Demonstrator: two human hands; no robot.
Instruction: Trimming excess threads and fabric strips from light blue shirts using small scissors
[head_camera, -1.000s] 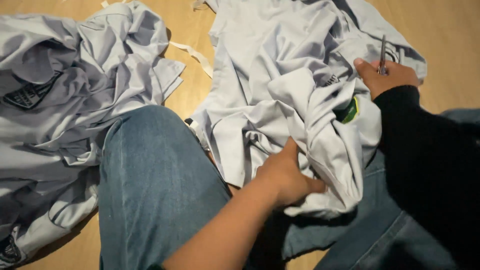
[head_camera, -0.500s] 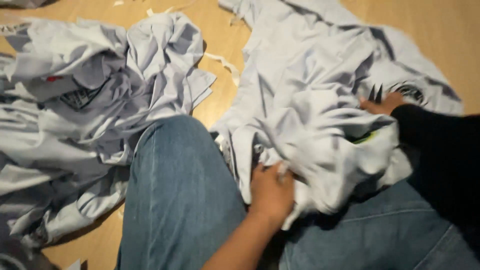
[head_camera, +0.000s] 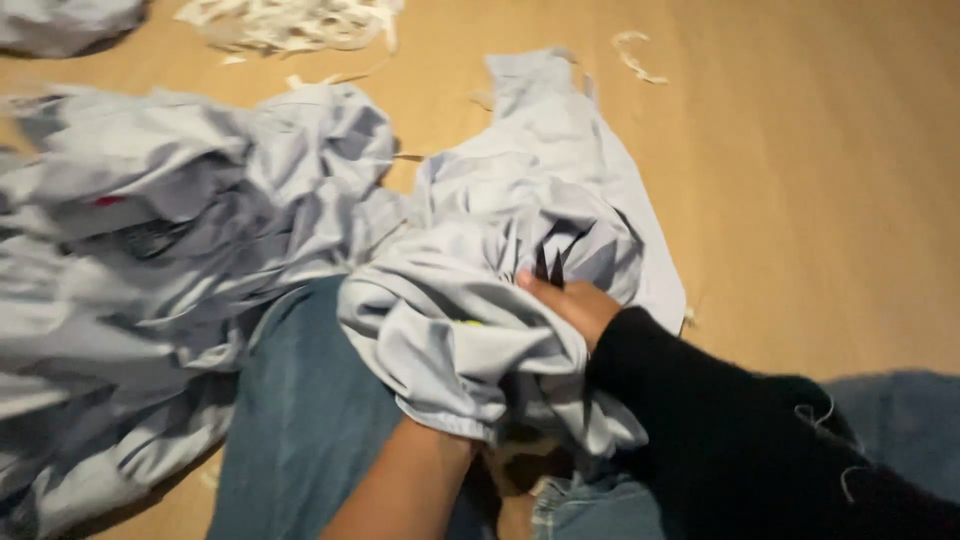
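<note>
A crumpled light grey garment (head_camera: 470, 330) lies bunched over my lap and spreads out onto the wooden floor. My right hand (head_camera: 572, 303), in a black sleeve, is closed on a fold at the top of the bundle. Two dark pointed tips (head_camera: 547, 264) stick up beside its fingers; what they are is unclear. My bare left forearm (head_camera: 400, 490) runs up under the bundle's lower edge, and the cloth covers the hand itself. My legs in blue jeans (head_camera: 300, 420) are beneath the garment.
A larger heap of similar grey garments (head_camera: 150, 260) lies on the floor at the left. Pale fabric strips (head_camera: 300, 20) are scattered at the top, with one small scrap (head_camera: 635, 55) further right. Bare wooden floor (head_camera: 820, 180) stretches to the right.
The garment has been gathered from spread out into a tight bundle on my lap. My right hand has moved in from the far edge to the bundle's top, and my left hand has gone under the cloth.
</note>
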